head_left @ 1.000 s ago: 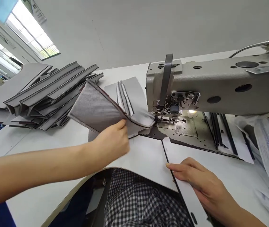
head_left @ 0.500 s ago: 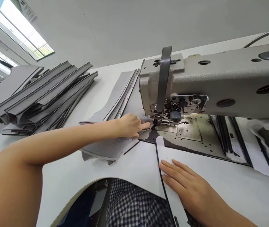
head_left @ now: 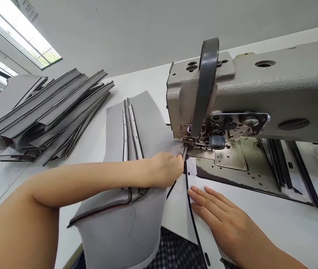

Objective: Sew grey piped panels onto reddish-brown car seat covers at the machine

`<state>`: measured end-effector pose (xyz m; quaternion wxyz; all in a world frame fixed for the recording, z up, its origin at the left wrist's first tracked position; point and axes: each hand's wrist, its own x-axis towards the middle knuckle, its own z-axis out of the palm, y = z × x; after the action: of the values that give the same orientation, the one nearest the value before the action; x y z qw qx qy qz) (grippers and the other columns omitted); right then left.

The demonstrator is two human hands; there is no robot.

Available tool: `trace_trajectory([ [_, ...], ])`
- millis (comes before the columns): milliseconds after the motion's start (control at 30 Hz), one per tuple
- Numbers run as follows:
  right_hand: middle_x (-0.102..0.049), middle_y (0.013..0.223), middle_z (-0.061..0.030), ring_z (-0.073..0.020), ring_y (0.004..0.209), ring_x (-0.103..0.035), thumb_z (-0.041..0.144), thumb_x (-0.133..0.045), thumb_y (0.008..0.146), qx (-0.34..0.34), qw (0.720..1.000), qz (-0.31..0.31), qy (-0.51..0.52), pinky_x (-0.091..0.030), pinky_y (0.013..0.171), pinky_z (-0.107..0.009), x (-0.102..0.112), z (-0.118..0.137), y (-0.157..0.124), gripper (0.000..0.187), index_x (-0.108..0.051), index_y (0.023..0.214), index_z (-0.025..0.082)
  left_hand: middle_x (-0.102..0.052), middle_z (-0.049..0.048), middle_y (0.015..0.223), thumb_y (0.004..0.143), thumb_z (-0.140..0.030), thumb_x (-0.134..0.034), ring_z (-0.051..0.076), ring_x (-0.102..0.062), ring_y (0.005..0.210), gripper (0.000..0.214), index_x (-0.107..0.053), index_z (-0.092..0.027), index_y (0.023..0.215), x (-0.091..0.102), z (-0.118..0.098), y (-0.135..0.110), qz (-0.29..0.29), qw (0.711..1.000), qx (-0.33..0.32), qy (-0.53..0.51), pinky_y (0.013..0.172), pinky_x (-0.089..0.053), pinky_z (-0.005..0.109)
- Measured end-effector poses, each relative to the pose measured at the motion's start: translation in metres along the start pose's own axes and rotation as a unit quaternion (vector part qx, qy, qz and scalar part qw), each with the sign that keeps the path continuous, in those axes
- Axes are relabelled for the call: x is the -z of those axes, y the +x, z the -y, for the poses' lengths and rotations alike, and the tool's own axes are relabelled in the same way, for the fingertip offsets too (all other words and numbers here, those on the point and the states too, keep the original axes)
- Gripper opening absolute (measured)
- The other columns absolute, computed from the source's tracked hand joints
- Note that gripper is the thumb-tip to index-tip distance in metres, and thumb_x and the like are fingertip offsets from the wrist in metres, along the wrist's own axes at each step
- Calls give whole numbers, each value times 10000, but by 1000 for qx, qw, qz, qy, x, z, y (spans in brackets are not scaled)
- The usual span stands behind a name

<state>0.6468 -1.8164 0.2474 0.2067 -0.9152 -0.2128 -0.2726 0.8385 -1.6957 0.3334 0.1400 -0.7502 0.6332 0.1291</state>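
My left hand (head_left: 167,169) is closed, pinching the edge of a grey mesh fabric panel (head_left: 136,209) right beside the presser foot (head_left: 187,139) of a grey industrial sewing machine (head_left: 248,86). The panel runs from behind the needle toward me and hangs over the table's front edge; black-and-white piping strips lie along its middle. My right hand (head_left: 223,224) lies flat with fingers stretched out on a white panel with black piping (head_left: 190,209), just right of the needle line.
A tall pile of grey fabric panels (head_left: 44,116) lies at the left of the white table (head_left: 92,149). More white strips with black edging (head_left: 293,168) lie under the machine arm at the right. A window (head_left: 21,37) is at the upper left.
The grey panel has been turned and pulled toward me, now draping over the table edge. My left hand went from pressing it flat near the foot to pinching its edge. My right hand barely moved.
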Motion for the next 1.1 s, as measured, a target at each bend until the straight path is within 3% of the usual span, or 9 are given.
trace_trajectory([
  [133, -663, 1286, -114, -231, 1272, -568, 42, -394, 983, -4, 1000, 5, -1, -456, 1098, -432, -3, 1, 0, 273, -650, 1038, 120, -687, 129, 747, 815, -104, -551, 273, -695, 685, 266, -619, -54, 1067, 5, -3, -6, 72, 997, 15, 6, 528, -474, 331],
  [633, -672, 1272, -122, -250, 1228, -604, 10, -428, 933, -30, 999, 25, -8, -503, 1058, -461, -2, 10, 4, 295, -681, 1043, 115, -721, 134, 870, 869, -329, -527, 331, -693, 789, 455, -524, -92, 1257, 13, -2, -16, 64, 997, 34, -9, 583, -439, 363],
  [767, -671, 1248, -125, -246, 1154, -631, 72, -376, 964, -143, 987, 26, 64, -563, 925, -416, 19, 19, 3, 363, -698, 1097, 172, -712, 153, 851, 853, -304, -533, 353, -686, 801, 437, -548, -81, 1230, 13, -4, -13, 69, 997, 38, 16, 585, -427, 369],
  [833, -711, 1063, -109, -199, 892, -685, 248, -401, 1013, -324, 932, 43, 153, -575, 709, -322, 34, 28, -1, 304, -661, 1165, 207, -712, 151, 848, 842, -286, -540, 350, -684, 796, 443, -547, -84, 1236, 12, -5, -12, 75, 996, 42, 20, 581, -423, 362],
  [867, -713, 917, -83, -169, 713, -660, 378, -416, 1019, -426, 874, 68, 222, -537, 587, -282, 40, 34, -4, 327, -619, 1213, 209, -713, 149, 849, 841, -278, -538, 347, -683, 796, 446, -544, -88, 1243, 12, -5, -12, 78, 996, 42, 21, 580, -421, 357],
  [933, -633, 626, -6, -133, 443, -516, 636, -418, 959, -569, 710, 139, 392, -406, 412, -237, 47, 46, -7, 572, -513, 1289, 178, -714, 145, 850, 843, -261, -526, 342, -684, 798, 430, -547, -94, 1239, 12, -5, -11, 79, 996, 38, 23, 577, -416, 351],
  [1000, -519, 480, 55, -97, 330, -368, 757, -468, 865, -596, 573, 183, 532, -269, 344, -202, 45, 57, -7, 741, -475, 1280, 144, -715, 145, 853, 840, -243, -525, 338, -685, 807, 386, -568, -102, 1197, 13, -4, -11, 74, 996, 30, 25, 579, -412, 347],
  [1033, -495, 475, 68, -69, 317, -310, 764, -532, 823, -587, 538, 180, 578, -219, 343, -187, 43, 62, -7, 753, -497, 1242, 139, -715, 146, 859, 839, -248, -536, 337, -685, 812, 369, -576, -106, 1177, 13, -3, -11, 72, 997, 28, 25, 581, -412, 346],
  [1100, -464, 504, 80, -18, 326, -226, 716, -658, 766, -570, 523, 148, 616, -158, 354, -171, 40, 73, -9, 657, -571, 1094, 154, -718, 146, 882, 843, -327, -585, 338, -682, 826, 392, -581, -121, 1176, 15, -1, -13, 69, 997, 30, 22, 594, -419, 344],
])
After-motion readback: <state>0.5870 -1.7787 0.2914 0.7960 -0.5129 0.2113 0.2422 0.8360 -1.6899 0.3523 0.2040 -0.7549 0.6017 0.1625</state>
